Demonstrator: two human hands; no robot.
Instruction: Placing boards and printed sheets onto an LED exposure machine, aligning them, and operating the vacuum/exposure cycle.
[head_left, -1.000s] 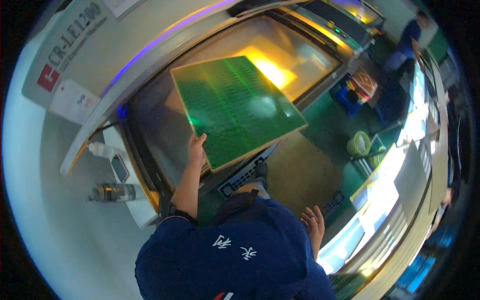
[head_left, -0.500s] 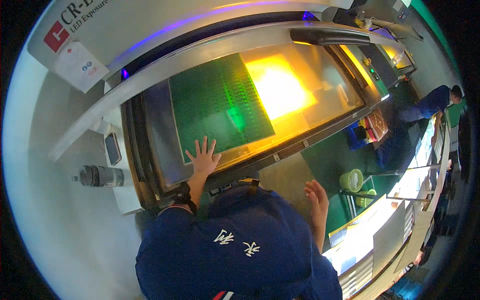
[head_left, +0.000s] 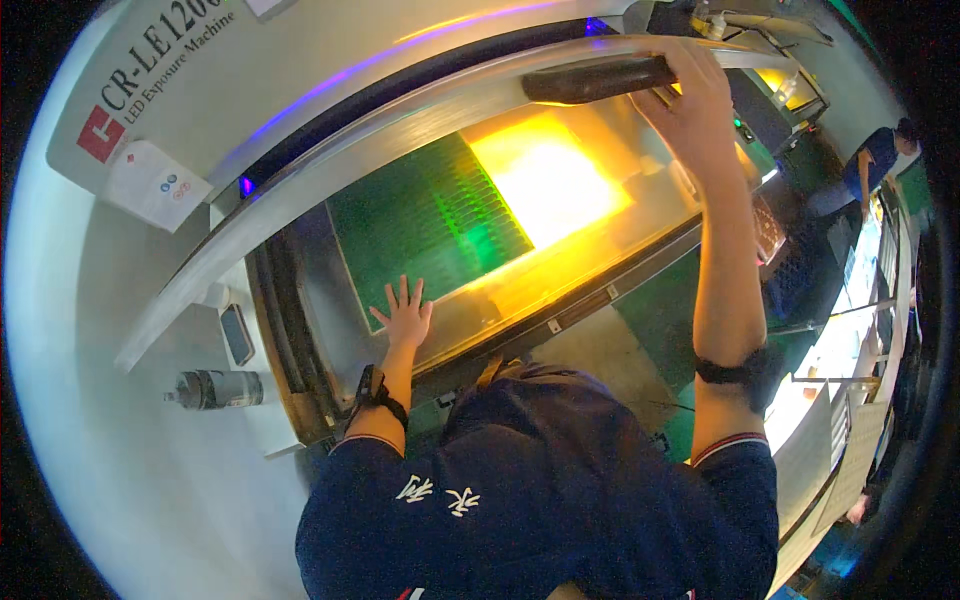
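At 11 o'clock: machine (head_left: 290,50), white-hooded. At 3 o'clock: bench (head_left: 838,310), brightly lit. From centre to 1 o'clock: bed (head_left: 470,320), glassy, dark-rimmed, lit amber, whitest at 1. Across the bed's far side: rail (head_left: 400,115), pale, curved. At 2 o'clock: co-worker (head_left: 868,170), dark-shirted, placed by the bench's far end.

At 11 o'clock, just off centre: panel (head_left: 420,220), green, laid flat on the bed's left part. At 1 o'clock: handle (head_left: 590,82), black, borne on the rail. Between 1 and 2: right hand (head_left: 695,105), fingers bent over the handle's right end; whether the grip is fully closed cannot be told. Near 9: left hand (head_left: 405,318), spread wide, palm down over the panel's near-left corner, nothing grasped. At 8: bottle (head_left: 215,390), grey. At 9: phone (head_left: 237,335), dark-faced.

Handling, as judged: the panel is best steadied with light, even palm pressure, so that it is neither skewed nor smudged. The handle is better gripped nearer its middle, and the left fingers should be kept clear of the rail.
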